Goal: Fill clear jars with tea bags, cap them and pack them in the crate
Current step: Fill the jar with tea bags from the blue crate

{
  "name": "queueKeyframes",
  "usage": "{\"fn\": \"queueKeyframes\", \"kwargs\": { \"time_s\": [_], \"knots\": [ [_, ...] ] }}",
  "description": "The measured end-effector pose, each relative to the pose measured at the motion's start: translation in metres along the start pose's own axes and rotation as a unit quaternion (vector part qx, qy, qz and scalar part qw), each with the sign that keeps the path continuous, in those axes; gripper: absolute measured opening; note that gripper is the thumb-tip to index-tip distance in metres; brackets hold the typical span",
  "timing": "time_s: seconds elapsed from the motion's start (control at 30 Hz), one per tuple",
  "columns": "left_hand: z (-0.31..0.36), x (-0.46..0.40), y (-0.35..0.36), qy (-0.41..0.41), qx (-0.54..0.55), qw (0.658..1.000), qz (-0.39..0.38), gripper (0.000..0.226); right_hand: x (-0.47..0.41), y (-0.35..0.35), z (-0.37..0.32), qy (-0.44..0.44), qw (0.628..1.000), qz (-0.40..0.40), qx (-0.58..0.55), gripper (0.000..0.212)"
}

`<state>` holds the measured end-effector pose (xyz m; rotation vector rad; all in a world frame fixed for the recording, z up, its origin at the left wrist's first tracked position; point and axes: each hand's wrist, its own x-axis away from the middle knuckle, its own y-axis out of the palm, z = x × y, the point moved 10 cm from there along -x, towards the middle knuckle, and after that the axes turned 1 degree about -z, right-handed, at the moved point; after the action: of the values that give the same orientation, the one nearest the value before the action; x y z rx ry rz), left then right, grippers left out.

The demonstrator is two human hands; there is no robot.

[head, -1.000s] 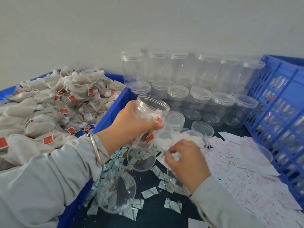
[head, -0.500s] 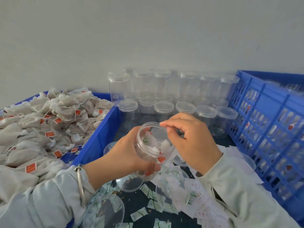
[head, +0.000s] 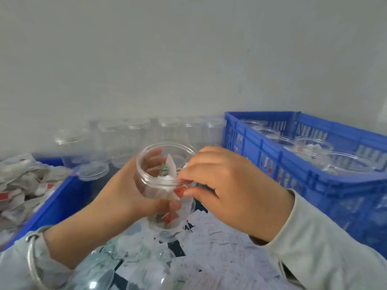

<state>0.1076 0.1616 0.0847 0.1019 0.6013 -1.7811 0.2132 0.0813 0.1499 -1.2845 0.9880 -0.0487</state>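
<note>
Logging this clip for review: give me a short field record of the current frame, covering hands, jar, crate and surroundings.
left hand: grips the open jar, tilted
right hand: fingertips at the jar's rim, pinching something pale
jar contents: tea bags with red tags, no cap
crate: right side, holds capped jars
tea bag bin: left side, heaped
empty jars: rows along the wall

Glossy clear plastic jar (head: 165,185)

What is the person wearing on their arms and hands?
Both arms are in pale grey-green long sleeves: left sleeve, right sleeve. A silver bangle circles the left wrist. The left hand and right hand are bare, without gloves.
</note>
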Motion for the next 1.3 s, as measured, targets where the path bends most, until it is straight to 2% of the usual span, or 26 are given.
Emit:
{"fn": "queueKeyframes", "kwargs": {
  "time_s": [0.1,0.17,0.27,0.37,0.5,0.57,0.63,0.73,0.8,0.93,1.03,1.1,1.2,1.3],
  "knots": [
    [0.053,-0.031,0.027,0.071,0.037,0.997,-0.015,0.113,0.009,-0.059,0.013,-0.010,0.993,0.086,0.074,0.015],
    [0.089,-0.051,0.043,0.109,0.055,0.993,-0.011,0.106,0.016,-0.098,0.024,-0.007,0.982,0.138,0.130,0.012],
    [0.133,-0.082,0.061,0.153,0.024,0.987,0.046,0.094,0.025,-0.155,0.057,0.046,0.964,0.194,0.175,0.018],
    [0.152,-0.113,0.083,0.157,-0.025,0.980,0.116,0.086,0.030,-0.198,0.109,0.121,0.953,0.224,0.166,0.025],
    [0.143,-0.152,0.150,0.116,-0.111,0.984,0.070,0.074,0.035,-0.220,0.198,0.219,0.928,0.231,0.192,0.022],
    [0.121,-0.169,0.178,0.069,-0.173,0.982,0.031,0.066,0.042,-0.215,0.251,0.294,0.911,0.197,0.212,0.018],
    [0.087,-0.180,0.196,-0.012,-0.206,0.979,-0.004,0.057,0.053,-0.202,0.300,0.378,0.885,0.138,0.233,0.012],
    [0.035,-0.180,0.215,-0.141,-0.192,0.970,-0.041,0.061,0.074,-0.171,0.356,0.459,0.845,0.032,0.271,0.013],
    [0.015,-0.176,0.226,-0.184,-0.132,0.973,-0.048,0.066,0.091,-0.151,0.385,0.498,0.829,-0.010,0.254,0.017],
    [0.000,-0.177,0.238,-0.208,-0.023,0.977,-0.044,0.068,0.108,-0.112,0.423,0.532,0.818,-0.083,0.202,0.020],
    [-0.002,-0.179,0.239,-0.206,-0.007,0.978,-0.046,0.068,0.106,-0.088,0.425,0.509,0.810,-0.171,0.236,0.024],
    [-0.003,-0.180,0.239,-0.200,-0.001,0.979,-0.045,0.067,0.106,-0.077,0.424,0.498,0.803,-0.211,0.251,0.018],
    [-0.004,-0.180,0.239,-0.197,0.008,0.980,-0.040,0.067,0.107,-0.068,0.421,0.504,0.805,-0.227,0.217,0.027],
    [-0.005,-0.178,0.237,-0.195,0.024,0.980,-0.031,0.066,0.105,-0.066,0.420,0.509,0.824,-0.198,0.153,0.034]
  ]
}}
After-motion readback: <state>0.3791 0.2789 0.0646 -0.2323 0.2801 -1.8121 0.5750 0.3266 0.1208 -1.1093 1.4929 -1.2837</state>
